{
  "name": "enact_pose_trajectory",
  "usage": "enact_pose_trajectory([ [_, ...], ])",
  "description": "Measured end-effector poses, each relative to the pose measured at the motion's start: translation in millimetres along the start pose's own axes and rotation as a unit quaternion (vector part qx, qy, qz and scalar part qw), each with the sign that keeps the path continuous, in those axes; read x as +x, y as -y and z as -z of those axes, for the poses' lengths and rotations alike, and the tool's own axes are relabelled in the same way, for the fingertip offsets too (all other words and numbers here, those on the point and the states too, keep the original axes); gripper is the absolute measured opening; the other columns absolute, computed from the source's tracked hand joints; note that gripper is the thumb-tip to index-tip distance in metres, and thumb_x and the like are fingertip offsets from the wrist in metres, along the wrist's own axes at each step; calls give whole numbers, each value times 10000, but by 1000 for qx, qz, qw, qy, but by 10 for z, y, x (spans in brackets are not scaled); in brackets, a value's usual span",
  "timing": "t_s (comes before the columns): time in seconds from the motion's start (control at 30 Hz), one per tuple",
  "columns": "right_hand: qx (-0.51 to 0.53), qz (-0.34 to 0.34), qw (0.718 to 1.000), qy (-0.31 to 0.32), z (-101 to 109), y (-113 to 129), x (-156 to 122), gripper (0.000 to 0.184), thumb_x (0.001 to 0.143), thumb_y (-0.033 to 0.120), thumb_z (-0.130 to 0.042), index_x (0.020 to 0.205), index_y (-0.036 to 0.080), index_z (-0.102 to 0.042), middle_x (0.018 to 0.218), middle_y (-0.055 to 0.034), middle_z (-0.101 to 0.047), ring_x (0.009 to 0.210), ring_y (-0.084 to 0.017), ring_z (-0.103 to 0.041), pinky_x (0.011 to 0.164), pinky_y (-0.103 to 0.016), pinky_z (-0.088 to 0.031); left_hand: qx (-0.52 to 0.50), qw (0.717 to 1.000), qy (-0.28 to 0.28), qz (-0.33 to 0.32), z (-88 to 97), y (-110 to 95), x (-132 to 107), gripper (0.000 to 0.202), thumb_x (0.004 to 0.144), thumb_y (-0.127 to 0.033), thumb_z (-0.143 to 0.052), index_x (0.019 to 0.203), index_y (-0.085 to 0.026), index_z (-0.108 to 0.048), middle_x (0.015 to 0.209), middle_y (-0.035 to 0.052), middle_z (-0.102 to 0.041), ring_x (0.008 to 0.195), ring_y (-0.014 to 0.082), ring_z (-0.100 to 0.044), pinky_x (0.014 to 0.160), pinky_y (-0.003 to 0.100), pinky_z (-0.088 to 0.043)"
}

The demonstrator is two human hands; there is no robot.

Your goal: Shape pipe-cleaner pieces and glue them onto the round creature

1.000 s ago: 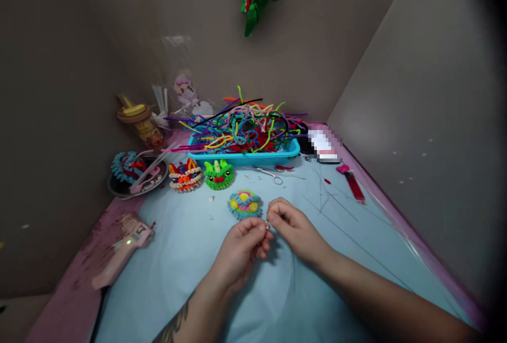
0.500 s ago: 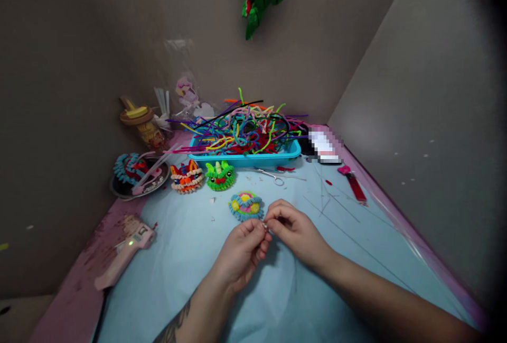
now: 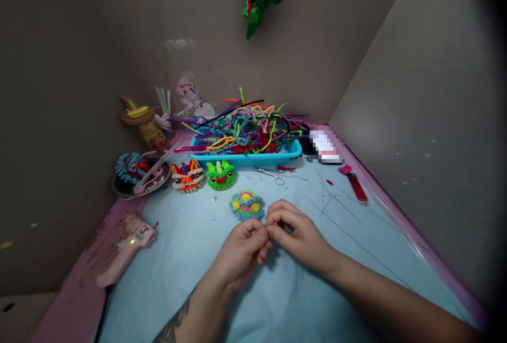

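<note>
My left hand (image 3: 247,248) and my right hand (image 3: 297,232) meet fingertip to fingertip over the blue table covering (image 3: 190,285). Both are closed in a pinch. Whatever lies between the fingertips is tiny and hidden by the fingers. Just beyond them sits a fuzzy head (image 3: 246,205) of blue, yellow and pink pipe cleaner. Farther back stand a green pipe-cleaner head (image 3: 221,175) with eyes and an orange-and-cream one (image 3: 187,176), side by side.
A blue tray (image 3: 247,159) heaped with pipe cleaners stands at the back, with scissors (image 3: 273,175) before it. On the left are a lit pink glue gun (image 3: 130,253) and a metal bowl (image 3: 160,187). A phone (image 3: 327,145) and wires (image 3: 344,211) lie right.
The fingertips have come closer together. A small whitish bit that showed between them is now covered. Both hands stay in nearly the same place.
</note>
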State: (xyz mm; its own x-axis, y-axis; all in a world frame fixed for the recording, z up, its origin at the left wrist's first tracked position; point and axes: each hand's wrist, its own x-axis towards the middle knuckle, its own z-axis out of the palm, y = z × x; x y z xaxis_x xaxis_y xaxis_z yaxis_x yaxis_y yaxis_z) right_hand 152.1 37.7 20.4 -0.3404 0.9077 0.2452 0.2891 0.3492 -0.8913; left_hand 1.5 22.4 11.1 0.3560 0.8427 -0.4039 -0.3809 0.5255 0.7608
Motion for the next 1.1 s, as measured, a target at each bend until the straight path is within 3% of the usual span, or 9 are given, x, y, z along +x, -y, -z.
enact_pose_trajectory([
  [0.1, 7, 10, 1000, 14, -18, -1, -9, 119, 832, 128, -480, 738, 195, -508, 833, -19, -501, 786, -143, -516, 704, -266, -428, 17, 1000, 12, 5, -3, 1, -7, 360, 689, -422, -715, 634, -131, -510, 506, -38, -524, 368, 15, -352, 379, 162, -224],
  [0.23, 23, 0, 1000, -16, -11, -44, 5, 133, 875, 152, -413, 758, 202, -453, 803, -13, -482, 764, -142, -493, 709, -265, -422, -31, 1000, 3, 3, -19, -6, 2, 359, 696, -436, -707, 672, -132, -518, 519, -42, -521, 381, 17, -365, 369, 142, -253],
  [0.47, -14, 37, 994, -101, 65, -36, -3, 114, 889, 171, -410, 798, 207, -467, 876, -47, -497, 856, -177, -502, 767, -316, -425, -168, 985, -25, 19, -17, -1, 19, 203, 775, -284, -667, 762, -130, -535, 745, 37, -630, 594, 74, -588, 500, 140, -455],
  [0.6, -79, 106, 988, -82, 42, 3, -80, 96, 854, 134, -445, 858, 211, -504, 976, -74, -505, 958, -207, -499, 810, -356, -437, -232, 972, -27, 19, -39, 42, 40, 125, 849, -225, -571, 789, -115, -570, 755, 53, -637, 636, 95, -615, 566, 176, -503],
  [0.73, -157, 152, 976, -19, -17, -1, -112, 195, 818, 92, -494, 931, 221, -585, 1071, -86, -516, 1007, -226, -487, 854, -395, -439, -291, 955, -39, 37, -57, 52, 58, 185, 899, -177, -475, 785, -98, -598, 756, 48, -631, 666, 87, -614, 690, 210, -530],
  [0.9, -141, 130, 981, -33, -44, -3, -86, 192, 817, 92, -500, 909, 223, -606, 1021, -81, -546, 971, -214, -522, 817, -384, -472, -305, 950, -36, 57, -56, 41, 58, 195, 894, -189, -491, 780, -90, -613, 777, 57, -631, 711, 94, -611, 739, 224, -533],
  [1.1, -154, 104, 979, -83, -39, -25, -76, 116, 817, 136, -541, 858, 220, -609, 954, -69, -551, 919, -206, -546, 779, -361, -488, -263, 964, -21, 25, -71, 62, 42, 111, 846, -176, -571, 786, -93, -614, 797, 58, -627, 718, 94, -601, 762, 246, -528],
])
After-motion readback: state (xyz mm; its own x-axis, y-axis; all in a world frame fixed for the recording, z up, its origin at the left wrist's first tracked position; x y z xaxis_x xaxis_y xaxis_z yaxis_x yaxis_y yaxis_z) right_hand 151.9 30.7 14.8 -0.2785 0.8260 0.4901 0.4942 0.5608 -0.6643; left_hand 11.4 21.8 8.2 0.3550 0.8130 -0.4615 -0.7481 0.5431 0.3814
